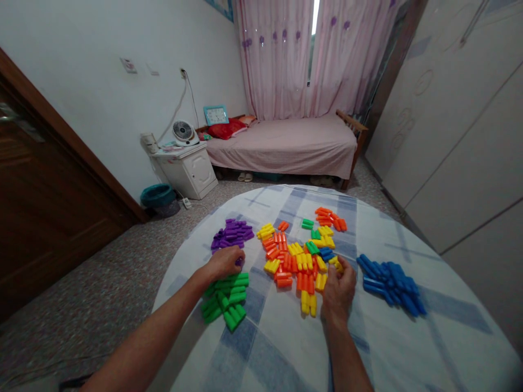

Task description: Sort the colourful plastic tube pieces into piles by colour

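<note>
My left hand (225,262) is closed, fingers bent down, with a purple plastic peg (239,262) showing at its fingertips. It is between a pile of purple pegs (232,233) and a heap of green pegs (225,299). At the right edge of a flat arrangement of orange and yellow pegs (289,263), my right hand (340,287) has its thumb and fingers closed around yellow pegs (335,263). Blue pegs (326,254) and green pegs (312,247) lie in the same arrangement. The fingers partly cover what each hand holds.
A pile of blue pegs (390,283) lies to the right, and loose orange pegs (330,218) lie at the back. All are on a round table with a checked cloth (278,348). Beyond stand a bed (286,144), a white cabinet (192,171) and a bin (159,198).
</note>
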Demonstrator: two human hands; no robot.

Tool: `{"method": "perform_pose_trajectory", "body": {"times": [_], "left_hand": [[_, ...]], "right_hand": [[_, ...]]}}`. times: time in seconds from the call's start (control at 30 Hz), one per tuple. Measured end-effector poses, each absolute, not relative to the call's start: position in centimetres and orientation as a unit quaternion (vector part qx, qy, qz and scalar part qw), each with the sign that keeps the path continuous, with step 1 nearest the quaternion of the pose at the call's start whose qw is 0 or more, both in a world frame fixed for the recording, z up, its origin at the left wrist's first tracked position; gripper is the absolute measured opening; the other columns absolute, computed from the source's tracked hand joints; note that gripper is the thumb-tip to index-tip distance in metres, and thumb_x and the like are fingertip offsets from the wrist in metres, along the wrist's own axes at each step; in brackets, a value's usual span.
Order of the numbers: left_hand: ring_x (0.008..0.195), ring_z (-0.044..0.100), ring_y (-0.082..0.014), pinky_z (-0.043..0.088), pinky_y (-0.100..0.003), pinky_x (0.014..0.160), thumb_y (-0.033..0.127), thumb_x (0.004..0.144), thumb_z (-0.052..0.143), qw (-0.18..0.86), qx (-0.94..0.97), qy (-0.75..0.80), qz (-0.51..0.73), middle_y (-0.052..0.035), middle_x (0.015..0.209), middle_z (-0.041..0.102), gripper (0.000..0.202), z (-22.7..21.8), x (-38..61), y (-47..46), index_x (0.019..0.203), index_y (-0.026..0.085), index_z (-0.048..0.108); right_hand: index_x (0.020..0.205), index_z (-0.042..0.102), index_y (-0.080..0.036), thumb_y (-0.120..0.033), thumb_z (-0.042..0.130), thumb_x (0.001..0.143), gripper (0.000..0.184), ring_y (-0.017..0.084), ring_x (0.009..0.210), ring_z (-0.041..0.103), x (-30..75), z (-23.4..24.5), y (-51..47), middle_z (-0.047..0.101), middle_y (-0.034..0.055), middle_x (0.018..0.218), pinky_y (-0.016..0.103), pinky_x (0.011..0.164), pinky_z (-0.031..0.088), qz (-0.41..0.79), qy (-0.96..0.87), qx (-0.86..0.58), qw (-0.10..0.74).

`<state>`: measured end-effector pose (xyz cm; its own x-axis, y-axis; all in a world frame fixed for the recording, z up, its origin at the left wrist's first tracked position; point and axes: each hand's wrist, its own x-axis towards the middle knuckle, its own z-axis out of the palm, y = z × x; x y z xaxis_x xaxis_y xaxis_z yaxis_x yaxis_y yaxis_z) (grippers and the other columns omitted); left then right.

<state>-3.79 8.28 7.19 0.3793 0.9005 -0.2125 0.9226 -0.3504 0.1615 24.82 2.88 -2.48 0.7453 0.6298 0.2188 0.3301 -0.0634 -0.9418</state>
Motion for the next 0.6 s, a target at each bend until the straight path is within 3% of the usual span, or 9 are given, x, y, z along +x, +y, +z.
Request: {"method": "perform_pose_trajectory", "body": {"times": [0.27, 0.4, 0.53, 0.6], "left_hand": [[0.083, 0.060, -0.0177, 0.048, -0.027, 0.076, 0.026, 0.071, 0.057, 0.173, 0.806, 0.557, 0.102, -0.0036, 0.091, 0.065, 0.025, 6.8, -5.4, 10.0, 0.092, 0.018, 0.067], [0.087, 0.060, -0.0184, 0.048, -0.031, 0.084, 0.027, 0.075, 0.053, 0.092, 0.777, 0.596, 0.180, -0.0047, 0.096, 0.065, 0.027, 8.2, -6.2, 12.6, 0.097, 0.019, 0.066], [0.106, 0.056, -0.0243, 0.042, -0.039, 0.099, 0.024, 0.075, 0.052, -0.005, 0.742, 0.623, 0.248, -0.0103, 0.109, 0.061, 0.030, 9.1, -4.8, 13.9, 0.102, 0.016, 0.065], [0.113, 0.053, -0.0259, 0.038, -0.041, 0.104, 0.025, 0.077, 0.052, -0.001, 0.719, 0.617, 0.319, -0.0126, 0.115, 0.059, 0.032, 8.5, -2.4, 12.9, 0.106, 0.014, 0.063]], "right_hand": [[0.120, 0.055, -0.018, -0.043, 0.045, 0.082, 0.046, 0.024, 0.106, 0.052, 24.8, -2.6, 2.8, 0.057, 0.0107, 0.118, 0.037, 0.093, 0.037, 0.122, -0.341, -0.716, 0.597], [0.121, 0.053, -0.018, -0.040, 0.044, 0.083, 0.045, 0.023, 0.107, 0.052, 24.7, -2.5, 2.9, 0.056, 0.0105, 0.120, 0.036, 0.094, 0.037, 0.129, -0.346, -0.714, 0.595], [0.121, 0.054, -0.017, -0.038, 0.043, 0.083, 0.044, 0.024, 0.109, 0.051, 24.7, -2.4, 2.9, 0.056, 0.0105, 0.119, 0.036, 0.094, 0.037, 0.131, -0.338, -0.714, 0.599], [0.121, 0.054, -0.017, -0.038, 0.044, 0.083, 0.044, 0.024, 0.110, 0.050, 24.7, -2.3, 2.9, 0.056, 0.0108, 0.119, 0.037, 0.095, 0.037, 0.134, -0.340, -0.710, 0.602]]}}
